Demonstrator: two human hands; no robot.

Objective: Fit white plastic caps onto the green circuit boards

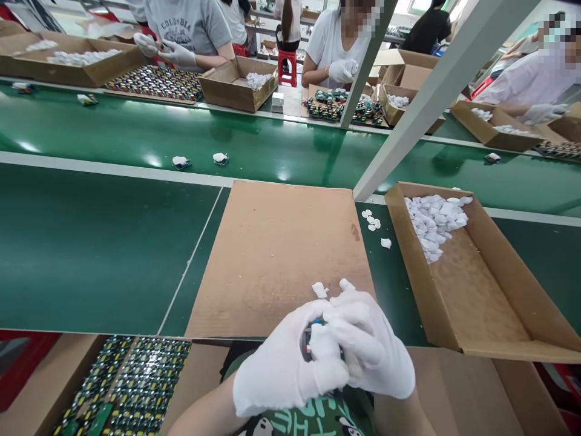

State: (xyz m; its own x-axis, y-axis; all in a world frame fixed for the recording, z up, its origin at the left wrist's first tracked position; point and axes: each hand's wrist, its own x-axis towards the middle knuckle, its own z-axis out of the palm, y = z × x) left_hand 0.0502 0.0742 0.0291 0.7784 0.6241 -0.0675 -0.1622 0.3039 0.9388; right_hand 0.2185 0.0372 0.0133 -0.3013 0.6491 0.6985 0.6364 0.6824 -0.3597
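Observation:
Both hands wear white cloth gloves and meet in front of my body, over the near edge of a cardboard sheet (276, 254). My left hand (281, 360) is curled closed around a small circuit board (307, 344), of which only a dark sliver shows between the gloved fingers. Closed against it from the right, my right hand (374, 348) has its fingers bent and pressed together; what is under their tips is hidden. Just beyond the fingers, a crumpled white piece (320, 290) lies on the cardboard, with another white piece (347, 284) near my right knuckles.
An open cardboard box (494, 303) with white pads (433, 221) stands at right; loose white discs (371, 220) lie beside it. Rows of circuit boards (145, 381) sit lower left. Beyond a slanted white post (436, 91), a green conveyor (272, 148) carries several boards; co-workers sit across.

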